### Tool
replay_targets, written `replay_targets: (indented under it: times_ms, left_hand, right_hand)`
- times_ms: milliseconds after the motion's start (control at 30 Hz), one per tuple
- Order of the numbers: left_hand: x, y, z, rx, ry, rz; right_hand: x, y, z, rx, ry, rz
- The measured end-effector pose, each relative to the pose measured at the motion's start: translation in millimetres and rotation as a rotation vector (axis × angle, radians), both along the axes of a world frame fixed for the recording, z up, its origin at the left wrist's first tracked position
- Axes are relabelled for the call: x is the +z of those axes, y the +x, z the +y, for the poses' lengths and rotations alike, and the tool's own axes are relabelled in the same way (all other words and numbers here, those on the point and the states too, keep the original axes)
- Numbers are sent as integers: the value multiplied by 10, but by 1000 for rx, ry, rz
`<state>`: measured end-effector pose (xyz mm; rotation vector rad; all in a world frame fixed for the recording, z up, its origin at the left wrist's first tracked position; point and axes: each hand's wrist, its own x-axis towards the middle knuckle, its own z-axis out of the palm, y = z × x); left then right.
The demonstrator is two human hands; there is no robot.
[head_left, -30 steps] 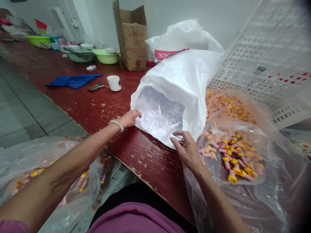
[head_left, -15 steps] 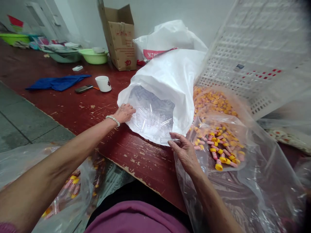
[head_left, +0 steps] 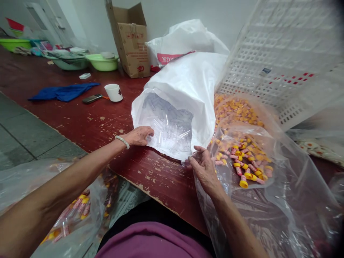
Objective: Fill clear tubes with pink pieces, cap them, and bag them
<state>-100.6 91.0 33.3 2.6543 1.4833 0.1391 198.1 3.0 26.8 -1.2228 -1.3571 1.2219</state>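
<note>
A white woven sack point(head_left: 185, 77) lies on its side with its mouth toward me, several clear plastic tubes point(head_left: 176, 132) loose inside. My left hand point(head_left: 140, 136), with a beaded bracelet on the wrist, is at the lower left of the mouth, its curled fingers closed on the rim. Beside the sack's lower right corner, my right hand point(head_left: 204, 168) is closed on a clear tube point(head_left: 186, 163), held between thumb and fingers; part of it is hidden by the hand. Right of that hand, pink-filled tubes with yellow caps point(head_left: 245, 165) lie in a clear plastic bag point(head_left: 282, 215).
A white perforated crate point(head_left: 268, 64) leans at the right. On the worn red table point(head_left: 107, 129) are a white cup point(head_left: 114, 93), a phone point(head_left: 92, 99), a blue cloth point(head_left: 64, 92), a cardboard box point(head_left: 134, 50) and green basins point(head_left: 103, 63). Another clear bag point(head_left: 91, 211) with capped tubes sits lower left.
My left hand has slid down along the sack's rim, toward me. The right hand has drawn the clear tube slightly to the right and down, turning it at an angle.
</note>
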Motion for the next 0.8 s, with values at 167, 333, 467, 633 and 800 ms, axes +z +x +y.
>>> replay_targets:
  times_ms: [167,333,467,633,800]
  left_hand:
    - [-13,-8,-75,12,10,-78]
    - [101,233,-355,158,-79,-672]
    - [175,599,-728,196,-360,-1057]
    - [162,834,-1072,168,-613,-1177]
    - [74,843,-1139,128,-745,-1254]
  right_hand:
    - [-7,-77,-11,38,-63,168]
    - [27,-161,-50,81,-113,237]
    - [72,-348,-106,76,-269,467]
    - [24,-497,-141,83,-309,581]
    - [-55,-421,-146,89,-245,402]
